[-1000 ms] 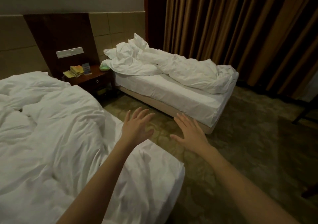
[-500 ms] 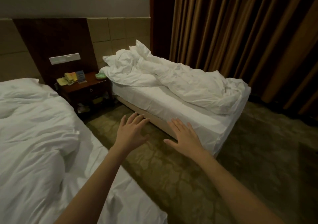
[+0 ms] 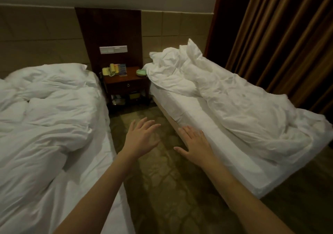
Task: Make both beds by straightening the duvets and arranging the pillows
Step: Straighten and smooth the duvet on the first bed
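Two single beds stand side by side with an aisle between them. The left bed carries a rumpled white duvet bunched across it, with a pillow at its head. A crumpled white duvet lies along the far side of the right bed, running up to a heap of bedding and a pillow at the head. My left hand and my right hand are stretched out over the aisle, fingers spread, holding nothing. The right hand hovers by the right bed's near edge.
A dark wooden nightstand stands between the bed heads, carrying a yellow telephone, a card and a green dish. Brown curtains hang behind the right bed. Patterned carpet covers the aisle.
The view has swung right and forward into the aisle, so both beds now flank me. Both hands stay outstretched and open, now nearer the right bed's edge.
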Demonstrator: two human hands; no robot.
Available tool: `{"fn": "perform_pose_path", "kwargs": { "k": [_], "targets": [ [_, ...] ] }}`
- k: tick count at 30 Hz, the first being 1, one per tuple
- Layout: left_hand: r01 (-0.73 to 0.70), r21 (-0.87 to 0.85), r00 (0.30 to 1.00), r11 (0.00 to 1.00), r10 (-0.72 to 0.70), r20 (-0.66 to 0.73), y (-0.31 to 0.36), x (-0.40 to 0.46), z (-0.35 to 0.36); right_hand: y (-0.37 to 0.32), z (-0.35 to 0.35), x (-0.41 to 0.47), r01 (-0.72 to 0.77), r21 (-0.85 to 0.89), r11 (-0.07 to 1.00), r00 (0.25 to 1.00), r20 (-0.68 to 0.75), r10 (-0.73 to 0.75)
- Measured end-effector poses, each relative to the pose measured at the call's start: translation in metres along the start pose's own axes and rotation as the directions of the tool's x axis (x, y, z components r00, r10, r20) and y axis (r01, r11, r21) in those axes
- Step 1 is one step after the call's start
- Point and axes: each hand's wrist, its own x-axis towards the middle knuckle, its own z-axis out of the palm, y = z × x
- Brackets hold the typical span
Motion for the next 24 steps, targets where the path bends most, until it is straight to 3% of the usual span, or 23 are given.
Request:
{"fn": "perform_pose_path", "kwargs": {
  "k": [10, 24],
  "targets": [
    [0.159, 0.013, 0.987, 0.987, -0.159, -0.001, -0.067, 0.113, 0.023, 0.027, 0.002, 0.151, 0.129, 0.0, 0.992, 0.992, -0.002, -0.129],
    [0.366, 0.109, 0.93, 0.924, -0.368, -0.001, -0.287, 0.324, -0.001, -0.02, -0.015, 0.499, 0.275, -0.007, 0.961, 0.961, -0.019, -0.275]
  ]
}}
